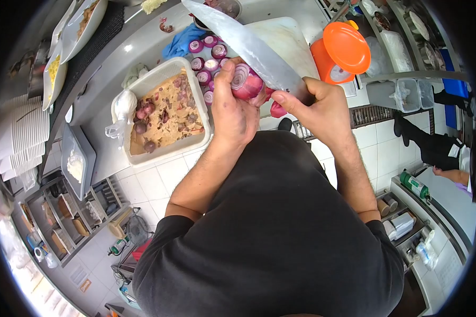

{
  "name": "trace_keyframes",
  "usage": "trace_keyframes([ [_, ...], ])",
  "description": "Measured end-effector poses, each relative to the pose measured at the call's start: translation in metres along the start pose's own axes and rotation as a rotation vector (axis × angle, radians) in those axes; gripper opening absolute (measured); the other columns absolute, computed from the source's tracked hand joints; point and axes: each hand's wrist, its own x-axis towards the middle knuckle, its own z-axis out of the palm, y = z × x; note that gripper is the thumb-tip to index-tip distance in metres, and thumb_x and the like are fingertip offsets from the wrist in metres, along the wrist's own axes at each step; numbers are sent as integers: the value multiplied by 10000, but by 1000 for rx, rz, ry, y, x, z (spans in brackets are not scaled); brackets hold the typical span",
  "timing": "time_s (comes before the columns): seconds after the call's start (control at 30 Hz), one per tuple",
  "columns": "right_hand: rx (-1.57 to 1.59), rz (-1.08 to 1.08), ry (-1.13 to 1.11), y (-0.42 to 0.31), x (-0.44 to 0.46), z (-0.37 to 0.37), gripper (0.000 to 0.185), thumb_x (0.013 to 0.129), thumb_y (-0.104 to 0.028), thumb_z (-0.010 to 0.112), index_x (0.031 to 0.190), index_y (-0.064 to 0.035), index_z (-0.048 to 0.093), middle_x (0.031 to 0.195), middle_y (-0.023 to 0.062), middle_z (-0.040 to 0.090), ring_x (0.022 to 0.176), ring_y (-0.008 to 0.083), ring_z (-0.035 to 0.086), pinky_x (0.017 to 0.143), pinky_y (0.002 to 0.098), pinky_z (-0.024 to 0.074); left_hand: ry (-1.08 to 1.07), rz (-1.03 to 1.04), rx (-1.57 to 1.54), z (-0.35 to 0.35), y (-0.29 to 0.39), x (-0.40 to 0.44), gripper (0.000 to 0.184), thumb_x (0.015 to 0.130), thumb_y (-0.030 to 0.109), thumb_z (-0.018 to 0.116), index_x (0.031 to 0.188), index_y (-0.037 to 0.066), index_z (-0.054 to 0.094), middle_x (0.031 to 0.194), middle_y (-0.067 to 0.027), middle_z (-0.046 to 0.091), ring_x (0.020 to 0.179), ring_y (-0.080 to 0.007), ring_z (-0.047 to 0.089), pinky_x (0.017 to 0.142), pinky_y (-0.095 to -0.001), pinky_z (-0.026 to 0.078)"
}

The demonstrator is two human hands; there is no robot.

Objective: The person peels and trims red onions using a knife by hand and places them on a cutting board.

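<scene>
My left hand (234,113) is closed around a red onion (247,82) whose cut face shows pale rings. In my right hand (322,108) is a large knife (248,45), its broad blade slanting up and to the left, close beside the onion. A loose piece of purple skin (278,110) hangs below the onion, between both hands. Behind my left hand, several peeled onions (219,51) with cut tops lie on the steel counter, next to a white cutting board (280,31).
A white basket (208,119) holding onions and skins stands left of my hands. An orange container (346,47) is at the right, and a blue cloth (184,42) lies behind the basket. Stacked white plates (26,132) stand far left. Another person's arm (452,175) shows far right.
</scene>
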Motion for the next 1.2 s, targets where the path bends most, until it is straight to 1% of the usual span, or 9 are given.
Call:
trace_keyframes([
  [0.23,-51,-25,23,-3,1,2,674,775,-585,933,668,5,625,562,117,603,495,184,572,508,359,456,81,-2,-1,6,2,3,361,1068,465,543,1119,127,656,903,10,686,693,-123,536,613,-288,412],
  [0.33,-63,-115,61,-2,-1,7,686,761,-602,933,660,-3,613,567,126,606,486,227,573,505,367,458,75,4,-40,-2,0,5,362,1112,421,484,1222,110,634,1001,-2,698,823,-113,602,646,-299,382],
  [0.43,-107,-118,67,0,-1,7,708,752,-623,929,650,-8,592,564,129,599,478,253,558,503,372,455,103,-20,-13,-2,2,8,360,1115,419,472,1222,117,635,990,6,691,806,-113,590,642,-303,378],
  [0.53,-132,-67,80,-3,3,4,725,749,-633,928,640,-11,571,553,126,581,470,256,531,498,377,446,-86,-10,-10,-11,2,12,347,1113,416,473,1221,131,639,965,20,680,787,-106,577,640,-302,375],
  [0.73,-113,-109,76,2,3,8,730,755,-636,922,626,-19,555,536,119,560,459,250,522,490,381,439,103,-38,-19,-1,4,10,321,1109,413,486,1166,133,634,924,22,668,750,-110,540,634,-306,369],
  [0.83,-81,-83,75,2,5,9,732,758,-647,915,625,-21,560,539,119,566,461,255,538,488,382,442,136,-69,-44,2,6,9,325,1106,415,496,1176,132,638,937,35,669,780,-99,567,638,-299,373],
  [0.93,-150,-67,65,2,5,7,730,757,-658,909,631,-23,571,549,121,580,471,267,564,494,384,451,-38,-6,-25,-8,3,12,319,1097,408,518,1202,132,641,960,24,683,839,-97,614,646,-291,392],
  [1.03,-175,-116,78,-1,2,9,730,751,-671,905,640,-24,584,566,124,601,491,284,600,505,387,467,217,13,55,1,2,9,304,1088,387,537,1195,118,632,961,-13,692,866,-116,634,652,-302,413],
  [1.2,-286,-126,121,-4,6,5,733,738,-694,896,651,-30,595,592,120,625,521,299,636,524,394,490,272,-29,100,3,1,9,301,1079,371,549,1196,104,620,973,-48,687,787,-167,623,661,-344,442],
])
